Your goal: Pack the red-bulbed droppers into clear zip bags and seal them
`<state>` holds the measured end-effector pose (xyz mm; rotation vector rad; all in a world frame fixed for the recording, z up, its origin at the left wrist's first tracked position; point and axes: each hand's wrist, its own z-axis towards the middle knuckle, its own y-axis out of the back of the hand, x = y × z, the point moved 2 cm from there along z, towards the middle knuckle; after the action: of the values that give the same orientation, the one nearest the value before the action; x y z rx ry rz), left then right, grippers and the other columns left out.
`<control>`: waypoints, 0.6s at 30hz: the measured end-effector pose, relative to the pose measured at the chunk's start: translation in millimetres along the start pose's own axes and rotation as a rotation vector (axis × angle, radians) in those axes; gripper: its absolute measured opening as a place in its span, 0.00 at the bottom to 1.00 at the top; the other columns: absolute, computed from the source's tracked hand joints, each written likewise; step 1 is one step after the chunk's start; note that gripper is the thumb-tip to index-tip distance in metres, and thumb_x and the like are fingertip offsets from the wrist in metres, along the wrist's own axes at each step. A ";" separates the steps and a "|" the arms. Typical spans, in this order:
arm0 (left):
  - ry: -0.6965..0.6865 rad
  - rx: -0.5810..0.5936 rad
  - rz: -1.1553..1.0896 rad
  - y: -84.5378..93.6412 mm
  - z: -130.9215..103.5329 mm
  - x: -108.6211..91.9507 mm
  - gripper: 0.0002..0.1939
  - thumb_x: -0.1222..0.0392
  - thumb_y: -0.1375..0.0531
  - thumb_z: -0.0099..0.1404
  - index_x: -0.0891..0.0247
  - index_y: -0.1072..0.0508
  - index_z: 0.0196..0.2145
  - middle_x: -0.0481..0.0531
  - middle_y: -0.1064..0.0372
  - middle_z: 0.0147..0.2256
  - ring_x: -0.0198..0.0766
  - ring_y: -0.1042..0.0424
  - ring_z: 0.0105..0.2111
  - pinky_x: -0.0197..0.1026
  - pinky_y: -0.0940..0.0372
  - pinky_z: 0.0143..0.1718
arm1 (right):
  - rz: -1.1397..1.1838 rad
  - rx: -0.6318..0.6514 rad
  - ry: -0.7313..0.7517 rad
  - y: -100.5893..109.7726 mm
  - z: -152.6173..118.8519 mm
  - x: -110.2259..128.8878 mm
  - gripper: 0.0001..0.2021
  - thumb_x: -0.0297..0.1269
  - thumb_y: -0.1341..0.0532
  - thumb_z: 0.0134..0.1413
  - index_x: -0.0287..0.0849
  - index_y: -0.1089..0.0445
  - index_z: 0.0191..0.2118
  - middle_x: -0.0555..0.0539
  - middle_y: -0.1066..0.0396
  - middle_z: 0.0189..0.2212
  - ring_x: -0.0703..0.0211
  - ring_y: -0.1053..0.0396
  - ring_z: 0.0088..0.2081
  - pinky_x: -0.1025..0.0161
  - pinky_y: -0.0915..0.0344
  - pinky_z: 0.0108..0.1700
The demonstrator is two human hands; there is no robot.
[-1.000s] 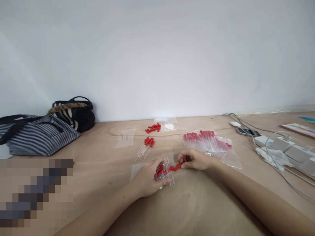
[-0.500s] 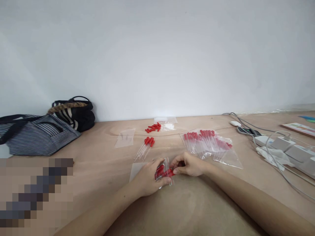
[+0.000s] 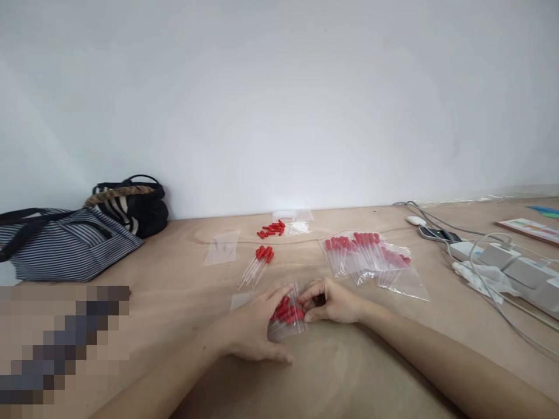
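A clear zip-lock bag [image 3: 286, 333] lies between my hands, holding several droppers with red rubber bulbs [image 3: 287, 312]. My left hand [image 3: 253, 329] is spread over the bag's left part, thumb and fingers wide apart. At the bag's right, zip-strip end, my right hand [image 3: 334, 302] pinches the edge between thumb and curled fingers. Just beyond sit several loose droppers [image 3: 262, 256] with glass stems pointing toward me. Farther back are loose red bulbs [image 3: 271, 229] and a bunch of bare glass tubes [image 3: 299, 226].
Filled bags of red droppers [image 3: 364, 253] overlap at the right. A flat clear bag [image 3: 221, 248] lies at centre left. Striped bag [image 3: 70, 244] and black bag [image 3: 144, 209] stand far left. Cables, a phone-like device [image 3: 439, 234], tissue [image 3: 484, 278] and white adapters [image 3: 524, 270] crowd the right.
My left hand has let go of the bag and spread its fingers. The bag now lies flatter, showing more red bulbs inside. My right hand stays at its right edge.
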<state>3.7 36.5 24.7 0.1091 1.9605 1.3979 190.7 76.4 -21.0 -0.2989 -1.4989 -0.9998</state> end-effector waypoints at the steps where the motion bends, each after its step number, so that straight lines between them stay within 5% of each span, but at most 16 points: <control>1: -0.014 0.030 0.011 1.7 -2.7 1.1 0.51 0.43 0.36 0.43 0.59 0.55 0.59 0.58 0.55 0.59 0.53 0.51 0.56 0.51 0.49 0.54 | -0.055 -0.014 0.031 0.6 0.1 0.5 0.16 0.43 0.35 0.39 0.40 0.26 0.35 0.48 0.31 0.27 0.62 0.36 0.29 0.66 0.40 0.32; 9: -0.014 -0.070 0.011 -11.7 2.2 1.2 0.37 0.51 0.43 0.54 0.60 0.52 0.58 0.57 0.51 0.58 0.50 0.52 0.57 0.53 0.53 0.56 | -0.176 0.032 0.088 -7.4 4.4 7.1 0.12 0.46 0.39 0.46 0.45 0.25 0.32 0.49 0.28 0.28 0.61 0.34 0.32 0.63 0.42 0.38; 14: -0.003 -0.100 0.002 -14.0 4.7 0.9 0.37 0.49 0.41 0.53 0.62 0.49 0.57 0.58 0.46 0.55 0.52 0.48 0.55 0.54 0.53 0.56 | -0.266 -0.086 0.022 -16.6 6.1 11.1 0.10 0.46 0.39 0.46 0.44 0.26 0.27 0.51 0.29 0.26 0.63 0.34 0.30 0.64 0.44 0.37; 18: -0.033 -0.135 -0.002 -13.2 3.5 0.5 0.35 0.51 0.41 0.53 0.59 0.47 0.55 0.56 0.43 0.54 0.50 0.43 0.53 0.54 0.54 0.56 | -0.329 -0.191 -0.156 -10.7 6.7 9.7 0.13 0.45 0.33 0.34 0.41 0.29 0.24 0.54 0.34 0.19 0.67 0.39 0.22 0.68 0.45 0.28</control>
<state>9.6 34.1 12.6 0.0677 1.8329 1.5132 176.5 71.4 -15.7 -0.2756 -1.6288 -1.4141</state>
